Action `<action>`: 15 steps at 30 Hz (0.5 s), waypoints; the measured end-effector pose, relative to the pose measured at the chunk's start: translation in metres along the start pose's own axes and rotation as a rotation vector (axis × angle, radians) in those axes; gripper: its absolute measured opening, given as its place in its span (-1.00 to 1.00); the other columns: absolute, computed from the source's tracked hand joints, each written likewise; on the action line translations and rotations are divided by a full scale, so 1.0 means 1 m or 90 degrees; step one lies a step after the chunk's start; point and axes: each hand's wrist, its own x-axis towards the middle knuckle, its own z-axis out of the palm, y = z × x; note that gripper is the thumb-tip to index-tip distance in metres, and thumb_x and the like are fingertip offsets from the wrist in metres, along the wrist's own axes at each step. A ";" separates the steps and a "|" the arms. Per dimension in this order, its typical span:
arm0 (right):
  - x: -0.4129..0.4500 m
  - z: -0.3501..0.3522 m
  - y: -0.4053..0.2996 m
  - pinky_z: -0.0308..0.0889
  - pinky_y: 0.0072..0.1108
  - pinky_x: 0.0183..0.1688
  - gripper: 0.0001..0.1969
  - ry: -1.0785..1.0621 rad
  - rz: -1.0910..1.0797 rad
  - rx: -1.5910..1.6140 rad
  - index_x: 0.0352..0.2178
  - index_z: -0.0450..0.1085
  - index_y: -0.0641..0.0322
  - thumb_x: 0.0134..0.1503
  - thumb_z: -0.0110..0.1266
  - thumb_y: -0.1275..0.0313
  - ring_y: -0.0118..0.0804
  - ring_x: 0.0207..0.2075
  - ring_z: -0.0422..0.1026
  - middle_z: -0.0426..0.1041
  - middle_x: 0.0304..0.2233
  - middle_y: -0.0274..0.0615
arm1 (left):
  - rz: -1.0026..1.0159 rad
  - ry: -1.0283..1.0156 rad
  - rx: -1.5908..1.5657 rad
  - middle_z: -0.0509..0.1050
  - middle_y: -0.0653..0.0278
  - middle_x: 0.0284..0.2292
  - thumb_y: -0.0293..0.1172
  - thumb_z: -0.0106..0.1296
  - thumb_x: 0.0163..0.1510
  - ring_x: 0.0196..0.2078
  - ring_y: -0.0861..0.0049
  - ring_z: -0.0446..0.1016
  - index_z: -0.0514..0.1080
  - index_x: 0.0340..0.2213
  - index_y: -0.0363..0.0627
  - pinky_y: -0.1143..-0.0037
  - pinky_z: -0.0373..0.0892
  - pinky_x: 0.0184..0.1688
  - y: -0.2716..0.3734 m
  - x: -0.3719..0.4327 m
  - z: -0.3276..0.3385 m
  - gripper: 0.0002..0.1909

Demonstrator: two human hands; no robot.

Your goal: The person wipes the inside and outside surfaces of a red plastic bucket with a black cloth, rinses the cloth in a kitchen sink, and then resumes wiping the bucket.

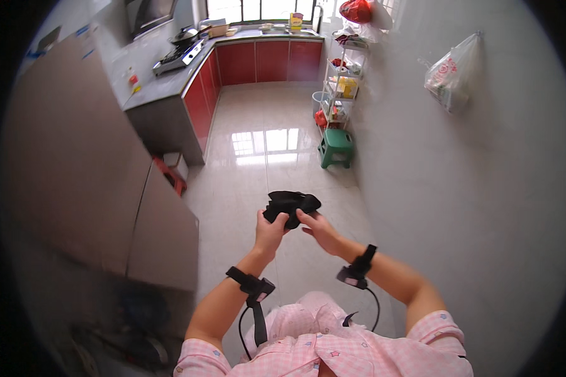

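A bundle of black fabric (290, 205) is held up over the tiled floor, between both hands. My left hand (270, 230) grips its left side, with the thumb across the near edge. At its right side, my right hand (321, 229) pinches the cloth between thumb and fingers. What the folded cloth is cannot be told. Each forearm bears a black strap with a small device (260, 288) and a cable; the other device (353, 275) is on the right forearm.
A tall refrigerator (108, 155) stands at left. Beyond it are a counter (158, 92) with a gas stove (179, 57) and red cabinets (236, 63). Along the right wall stand a green plastic stool (336, 145) and a shelf rack (329, 85); a plastic bag (454, 75) hangs there.
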 end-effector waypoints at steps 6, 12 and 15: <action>0.030 -0.019 0.059 0.07 -0.72 -0.28 -0.58 -0.019 -0.004 -0.060 -0.20 0.27 0.14 0.02 -0.04 0.07 -0.61 -0.37 0.13 0.23 -0.39 -0.49 | 0.012 0.003 -0.005 0.29 0.18 -0.30 -0.39 0.02 -0.06 -0.28 0.52 0.35 0.07 -0.27 -0.20 0.50 0.40 -0.35 -0.052 0.031 -0.032 -0.61; 0.127 0.008 0.122 0.14 -0.55 -0.04 -0.47 -0.181 0.047 -0.124 -0.02 0.12 0.25 -0.01 0.04 0.32 -0.48 -0.08 0.22 0.23 -0.06 -0.31 | 0.068 0.014 0.088 0.31 0.21 -0.32 -0.36 0.07 -0.06 -0.35 0.58 0.36 0.06 -0.26 -0.18 0.55 0.36 -0.44 -0.068 0.101 -0.138 -0.57; 0.189 0.041 0.202 0.12 -0.61 -0.04 -0.52 -0.095 0.101 -0.123 -0.07 0.20 0.35 -0.02 0.03 0.34 -0.42 -0.04 0.20 0.27 -0.07 -0.20 | -0.025 -0.013 0.114 0.32 0.21 -0.28 -0.39 0.04 -0.04 -0.31 0.57 0.37 0.07 -0.27 -0.14 0.48 0.39 -0.36 -0.091 0.156 -0.208 -0.62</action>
